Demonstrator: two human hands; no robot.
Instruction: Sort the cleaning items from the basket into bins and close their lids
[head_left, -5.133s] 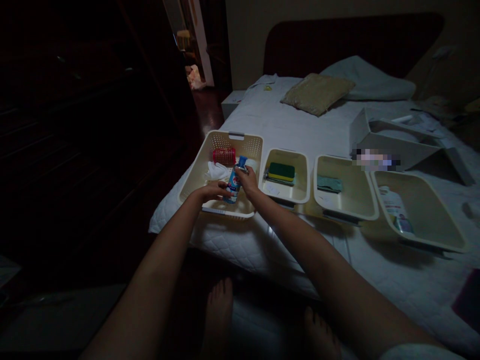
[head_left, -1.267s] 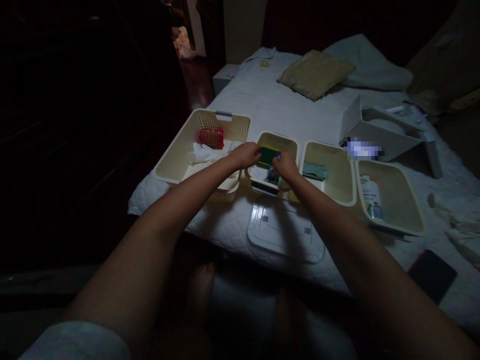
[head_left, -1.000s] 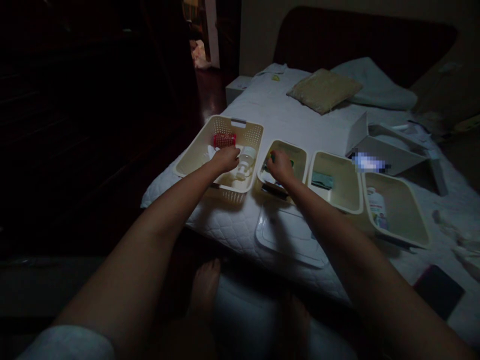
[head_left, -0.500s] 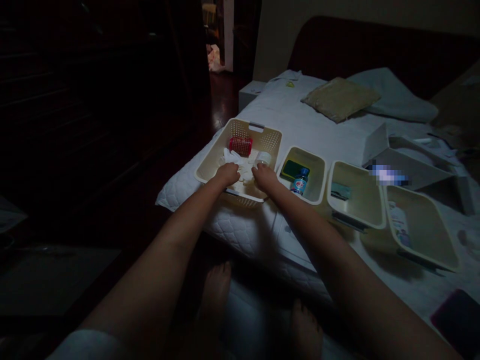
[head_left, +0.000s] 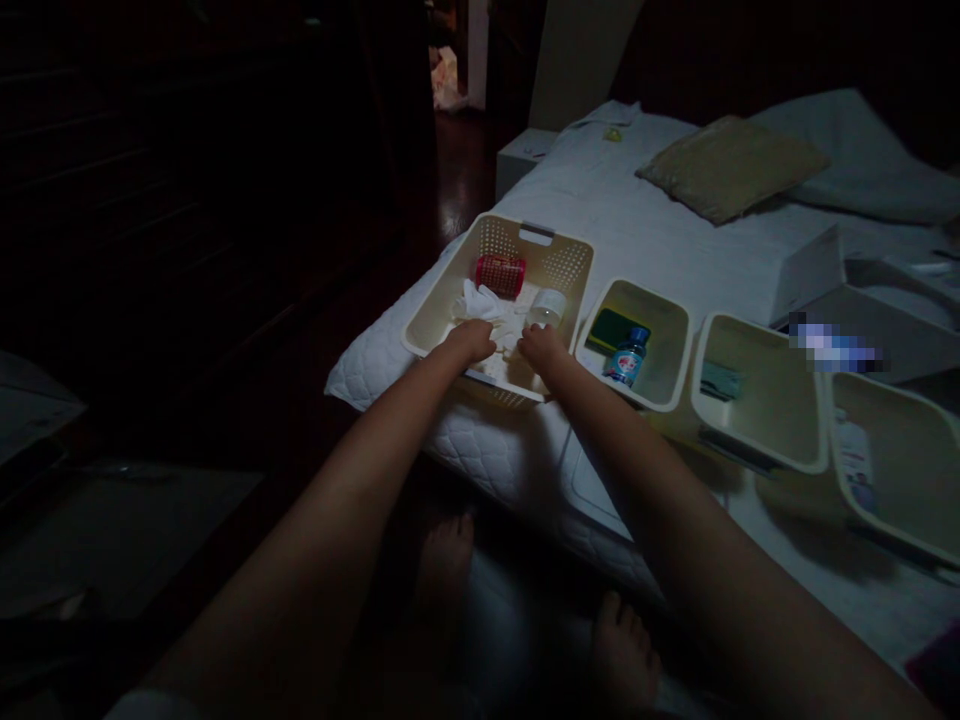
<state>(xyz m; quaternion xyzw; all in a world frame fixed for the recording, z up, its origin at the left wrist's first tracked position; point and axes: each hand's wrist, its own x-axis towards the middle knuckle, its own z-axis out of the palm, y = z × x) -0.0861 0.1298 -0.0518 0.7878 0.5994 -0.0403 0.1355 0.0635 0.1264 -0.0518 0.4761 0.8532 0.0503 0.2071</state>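
My left hand and my right hand reach over the near rim of a cream perforated basket on the bed's corner. The fingers of both are closed. Pale, thin material shows between them, too dim to name. A crumpled white cloth-like piece lies just beyond my left hand. Beyond my right hand is a clear jar with a white lid. A red patterned cylinder lies on its side deeper in the basket.
Right of the basket stand several cream bins. The nearest bin holds a blue-capped bottle and a green-yellow item; the middle bin a teal packet; the far bin a white bottle. A beige pillow lies behind.
The view has shifted, so the bed and bins sit further right in the picture. Both hands stay at the basket's near side, with their fingers slightly repositioned.
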